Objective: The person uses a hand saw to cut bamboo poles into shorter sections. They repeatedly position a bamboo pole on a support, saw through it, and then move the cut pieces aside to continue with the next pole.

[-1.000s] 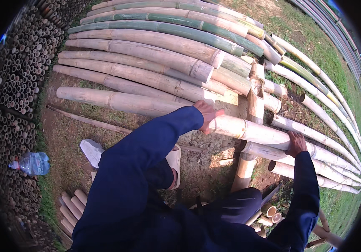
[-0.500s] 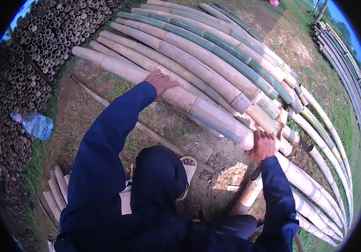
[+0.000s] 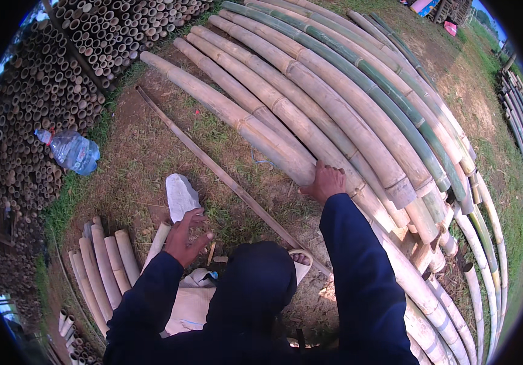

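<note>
My right hand is closed over the near end of a pale bamboo pole, the front one of a row of long poles. The pole slants away to the far left. My left hand is off the bamboo, its fingers spread and curved with nothing in them. Just beyond it lies a whitish, stone-like lump. Below the left hand are a pale sack or cloth and a short length of cut bamboo.
Beside the front pole lie several tan and green bamboo poles. A thin bamboo strip crosses the ground. A large clear bottle stands by stacked bamboo at left. Short cut pieces are at lower left.
My left hand has let go of the pole's middle and come back toward me. My right hand stays on the near end, which has shifted left. The view has turned.
</note>
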A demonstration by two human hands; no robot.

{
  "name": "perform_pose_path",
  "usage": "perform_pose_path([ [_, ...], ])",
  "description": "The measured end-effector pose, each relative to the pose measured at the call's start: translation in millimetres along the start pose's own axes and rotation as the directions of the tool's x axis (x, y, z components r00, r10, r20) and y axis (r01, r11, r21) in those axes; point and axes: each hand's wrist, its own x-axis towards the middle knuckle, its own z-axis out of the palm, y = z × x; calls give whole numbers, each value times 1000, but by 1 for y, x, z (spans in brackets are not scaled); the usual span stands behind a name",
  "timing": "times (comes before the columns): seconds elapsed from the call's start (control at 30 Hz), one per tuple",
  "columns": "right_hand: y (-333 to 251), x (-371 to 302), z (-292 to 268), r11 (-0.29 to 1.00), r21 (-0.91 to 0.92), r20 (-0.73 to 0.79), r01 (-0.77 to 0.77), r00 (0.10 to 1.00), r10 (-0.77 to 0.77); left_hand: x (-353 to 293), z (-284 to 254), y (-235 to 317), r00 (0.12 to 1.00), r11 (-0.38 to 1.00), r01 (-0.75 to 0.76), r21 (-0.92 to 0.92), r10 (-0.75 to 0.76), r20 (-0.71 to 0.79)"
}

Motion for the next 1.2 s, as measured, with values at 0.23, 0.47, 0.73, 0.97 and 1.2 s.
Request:
perform_pose_path([
  [0.23, 60, -125, 38, 869, 332, -603, 367, 791, -104, 30, 85, 13, 907, 743, 209, -636, 96, 410],
  [0.47, 127, -261, 161, 918, 98, 342, -384, 879, 331, -19, 45, 98, 883, 678, -122, -725, 407, 232],
  [0.73, 170, -268, 255, 950, 91, 245, -300, 931, 270, -57, 51, 155, 788, 787, -616, -19, 616, -17],
  [0.97, 172, -246, 223, 995, -34, -22, -89, 996, 88, -58, 61, 150, 813, 799, -578, -164, 581, -35],
  [1.2, 144, -283, 141, 991, 91, -228, 97, 971, -74, 58, 123, 42, 989, 757, 104, -645, -148, -15],
])
